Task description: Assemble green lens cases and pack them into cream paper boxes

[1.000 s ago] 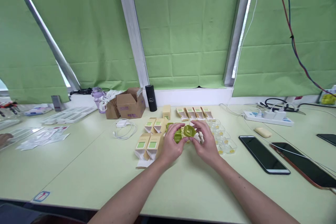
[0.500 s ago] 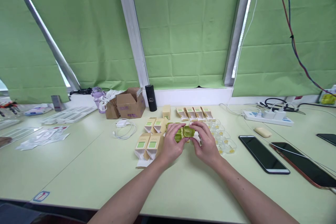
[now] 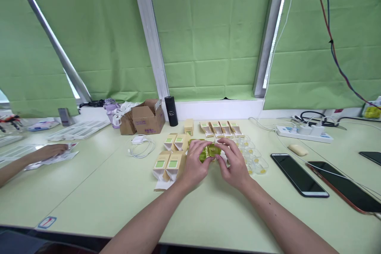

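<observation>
Gently, I pinch a green cup (image 3: 214,151) between the fingers of my left hand (image 3: 195,164) and right hand (image 3: 235,164) (clear containers (image 3: 255,159) sit beside, on the bench (image 3: 119,202)).

You can read no wording for certain: the purple print on your brown carton (image 3: 150,125), white mark on the black bottle (image 3: 171,112), green labels on the small boxes (image 3: 174,163) and red sign on the blue-edged sticker (image 3: 47,222) are too small or blurred.
</observation>
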